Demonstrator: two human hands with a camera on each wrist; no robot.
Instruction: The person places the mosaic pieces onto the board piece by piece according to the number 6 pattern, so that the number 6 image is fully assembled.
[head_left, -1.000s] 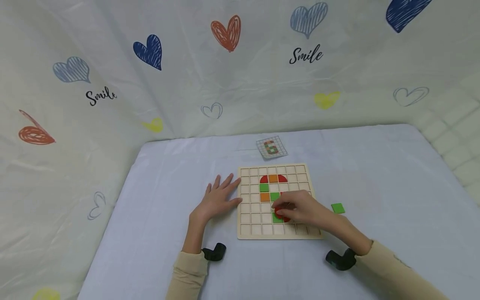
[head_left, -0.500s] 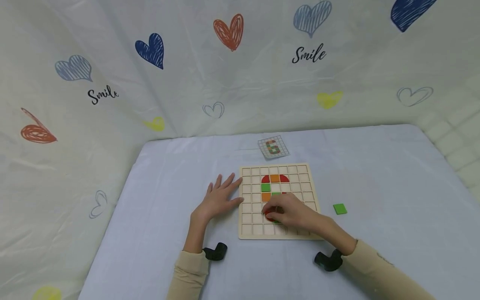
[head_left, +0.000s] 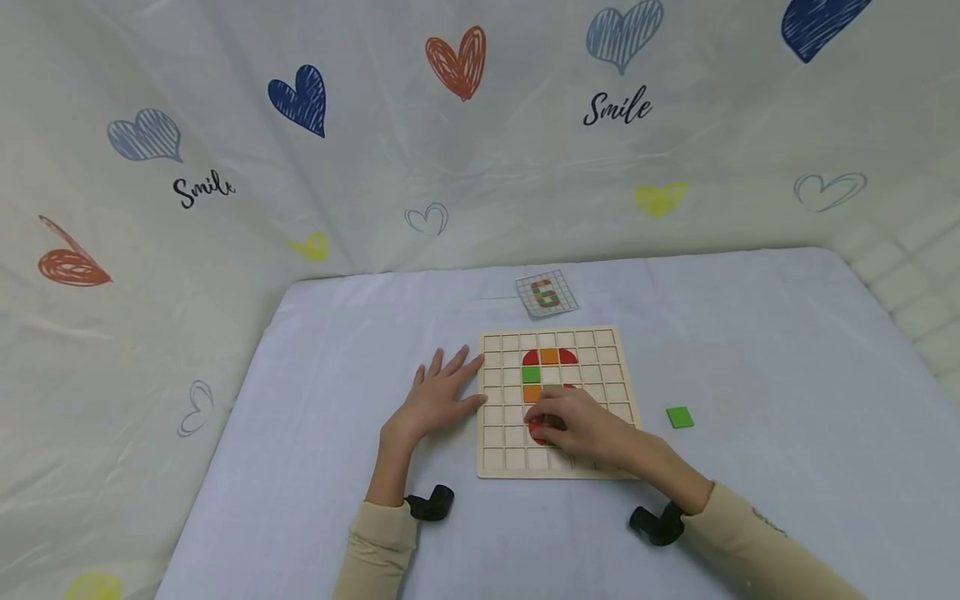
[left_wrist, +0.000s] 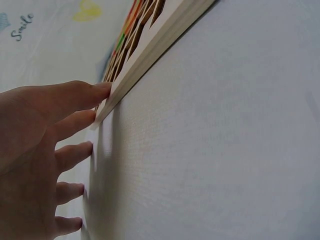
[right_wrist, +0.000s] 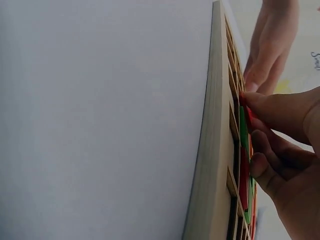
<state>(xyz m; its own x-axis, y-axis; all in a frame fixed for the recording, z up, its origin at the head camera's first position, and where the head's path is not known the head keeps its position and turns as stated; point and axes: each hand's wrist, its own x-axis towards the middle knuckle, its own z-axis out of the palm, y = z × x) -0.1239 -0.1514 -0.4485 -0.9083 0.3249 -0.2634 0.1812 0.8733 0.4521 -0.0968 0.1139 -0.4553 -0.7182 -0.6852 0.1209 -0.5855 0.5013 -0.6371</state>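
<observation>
A pale wooden grid board [head_left: 495, 459] lies on the table with red, orange and green tiles in some of its cells. My right hand [head_left: 581, 423] pinches a red tile with a rounded corner [head_left: 537, 431] between thumb and fingers, at a cell in the lower left-middle of the grid. In the right wrist view that red tile [right_wrist: 250, 119] is tilted against the grid, beside a seated green tile [right_wrist: 243, 120]. My left hand [head_left: 433, 402] has its fingers spread, with thumb and index fingertip touching the board's left edge. My right hand hides several cells.
One loose green tile [head_left: 680, 417] lies on the white cloth right of the board. Behind the board is a pattern card [head_left: 547, 294] printed with a coloured figure on a grid. A cloth with hearts [head_left: 456, 62] hangs at the back.
My right hand has carried the red tile leftward across the board, past the lower green tile, then stayed almost still over the last half second. The left hand keeps its place at the edge.
</observation>
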